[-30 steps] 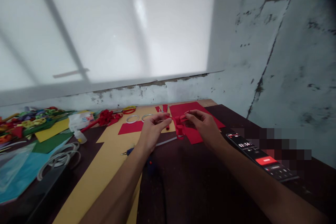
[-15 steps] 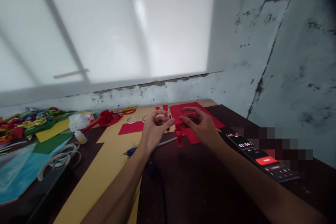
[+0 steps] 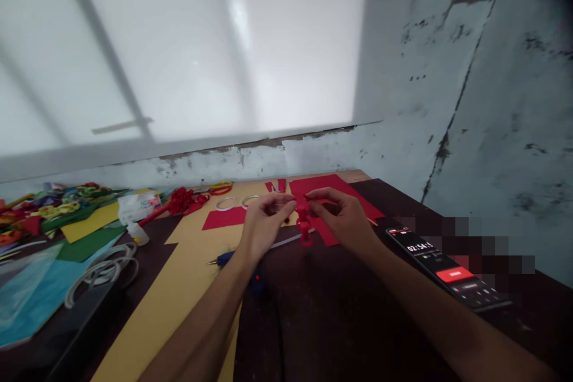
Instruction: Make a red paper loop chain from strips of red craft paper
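Observation:
A short chain of red paper loops (image 3: 304, 227) hangs between my two hands, above the dark table. My right hand (image 3: 342, 215) pinches its upper end from the right, thumb and index finger together on it. From the left, my left hand (image 3: 264, 218) has thumb and fingertips closed at the chain's top edge. A blue glue gun (image 3: 222, 259) lies beside my left wrist, partly hidden by the forearm. Red paper (image 3: 358, 197) lies behind my right hand.
A phone (image 3: 443, 265) with a timer lies at the right. Two silvery rings (image 3: 226, 203), yellow-handled scissors (image 3: 221, 188) and a red paper flower (image 3: 180, 200) lie at the back. To the left are a small bottle (image 3: 138, 234), coiled cable (image 3: 101, 268) and coloured paper (image 3: 92, 221).
My left fingertips have moved in against the top of the red chain. My right index finger has come down from a raised position, and the hands are slightly closer together.

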`<state>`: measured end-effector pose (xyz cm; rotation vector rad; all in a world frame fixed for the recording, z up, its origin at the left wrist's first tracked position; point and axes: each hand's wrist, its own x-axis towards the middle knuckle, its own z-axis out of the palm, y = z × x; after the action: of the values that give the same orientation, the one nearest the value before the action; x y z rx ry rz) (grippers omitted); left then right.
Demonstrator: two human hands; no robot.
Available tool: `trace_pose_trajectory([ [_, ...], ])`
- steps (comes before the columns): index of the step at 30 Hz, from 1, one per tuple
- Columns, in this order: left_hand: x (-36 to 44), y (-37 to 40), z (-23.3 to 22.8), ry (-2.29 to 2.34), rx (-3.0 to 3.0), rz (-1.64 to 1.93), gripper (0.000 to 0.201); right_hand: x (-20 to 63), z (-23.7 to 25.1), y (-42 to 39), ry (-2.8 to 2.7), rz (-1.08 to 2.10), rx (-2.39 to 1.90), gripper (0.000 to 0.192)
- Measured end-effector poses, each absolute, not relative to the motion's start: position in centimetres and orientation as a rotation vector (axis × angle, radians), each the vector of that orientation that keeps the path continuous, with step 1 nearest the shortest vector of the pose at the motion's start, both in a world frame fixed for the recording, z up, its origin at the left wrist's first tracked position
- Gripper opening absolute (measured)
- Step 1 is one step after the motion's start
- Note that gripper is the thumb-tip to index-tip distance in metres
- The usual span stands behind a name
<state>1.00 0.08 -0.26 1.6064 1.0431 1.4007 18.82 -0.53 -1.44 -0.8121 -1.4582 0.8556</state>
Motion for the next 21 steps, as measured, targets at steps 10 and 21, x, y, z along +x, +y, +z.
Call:
trace_pose_trajectory([
  [10, 1.13, -0.25, -0.06, 1.022, 1.536, 1.389, 0.016, 18.75, -1.86, -0.52, -1.557, 0.774, -0.814, 0.015],
  [21, 0.8, 0.16, -0.63, 0.959, 1.443, 1.35, 0.01, 18.63, -1.55, -1.26, -1.592, 0.789, -0.795, 0.014],
])
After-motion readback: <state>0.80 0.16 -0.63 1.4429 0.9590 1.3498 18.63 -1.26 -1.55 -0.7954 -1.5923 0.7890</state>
